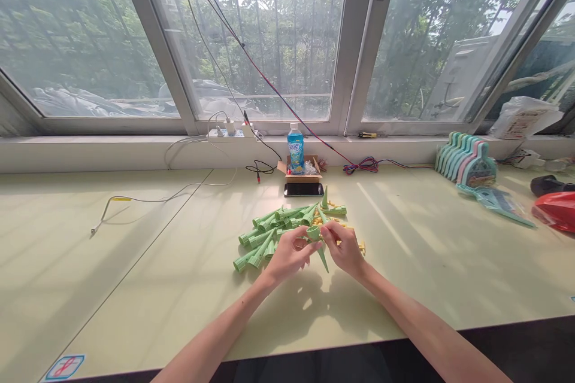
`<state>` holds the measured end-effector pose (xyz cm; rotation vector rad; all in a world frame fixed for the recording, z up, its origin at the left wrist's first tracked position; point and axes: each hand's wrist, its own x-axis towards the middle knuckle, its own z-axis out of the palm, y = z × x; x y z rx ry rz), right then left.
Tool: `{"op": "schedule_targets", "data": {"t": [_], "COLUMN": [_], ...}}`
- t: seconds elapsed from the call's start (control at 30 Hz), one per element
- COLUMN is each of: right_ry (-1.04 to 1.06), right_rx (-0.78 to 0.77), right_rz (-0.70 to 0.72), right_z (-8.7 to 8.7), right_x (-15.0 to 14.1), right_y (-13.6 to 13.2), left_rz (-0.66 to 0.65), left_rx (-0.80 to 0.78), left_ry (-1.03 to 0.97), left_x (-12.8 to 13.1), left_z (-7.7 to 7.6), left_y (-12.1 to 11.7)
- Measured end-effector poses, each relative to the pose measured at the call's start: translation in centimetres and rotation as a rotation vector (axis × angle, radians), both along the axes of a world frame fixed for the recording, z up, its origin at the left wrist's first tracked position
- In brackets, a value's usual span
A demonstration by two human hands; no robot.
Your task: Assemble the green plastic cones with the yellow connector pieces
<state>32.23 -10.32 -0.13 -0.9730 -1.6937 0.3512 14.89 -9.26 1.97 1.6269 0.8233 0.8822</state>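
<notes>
My left hand [291, 254] grips a light green hollow plastic cone [313, 232] near its wide, open end. That end faces up, and the pointed tip slants down below my fingers. Close against the cone's rim, the fingers of my right hand [345, 246] are pinched together; what is between them is hidden. Just beyond both hands lies a pile of similar green cones [256, 251], pointing various ways. Small yellow plastic pieces [362, 248] are scattered on the pile's right side, partly covered by my right hand.
A black phone [303, 190] lies behind the pile, before an open cardboard box [305, 179] with a blue bottle [295, 146]. Cables [366, 164] trail along the sill. Pastel plastic hangers [469, 161] and a red object [557, 210] are at right. A thin-tipped cable [105, 215] lies left.
</notes>
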Motion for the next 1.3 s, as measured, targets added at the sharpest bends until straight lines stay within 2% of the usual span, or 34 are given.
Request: {"op": "schedule_targets", "data": {"t": [0.2,0.3,0.43,0.57,0.63,0.73,0.87,1.0,1.3], "right_ry": [0.01,0.021,0.07,0.12,0.119,0.097,0.057,0.045,0.059], "right_rx": [-0.041,-0.055,-0.037,-0.027,-0.013,0.013,0.039,0.039,0.022], "right_rz": [-0.015,-0.022,-0.04,-0.07,-0.08,-0.048,0.013,0.01,0.026], "right_z": [0.1,0.1,0.1,0.3,0.4,0.4,0.1,-0.2,0.0], "right_x": [0.0,-0.1,-0.2,-0.2,-0.2,-0.1,-0.1,0.0,0.1], "right_y": [0.0,0.0,-0.1,-0.3,-0.4,-0.4,-0.3,-0.2,-0.2], "left_rz": [0.075,0.085,0.125,0.147,0.09,-0.064,-0.22,-0.235,-0.233], "left_rx": [0.227,0.247,0.15,0.026,-0.101,-0.324,-0.478,-0.527,-0.474], "left_ry": [0.025,0.04,0.044,-0.08,-0.114,-0.129,-0.18,-0.245,-0.284], "left_x": [0.1,0.3,0.5,0.4,0.3,0.2,0.3,0.5,0.4], "left_z": [0.0,0.1,0.3,0.3,0.2,0.1,0.0,-0.1,0.2], "left_y": [-0.2,-0.3,-0.5,-0.2,0.1,0.4,0.5,0.5,0.2]}}
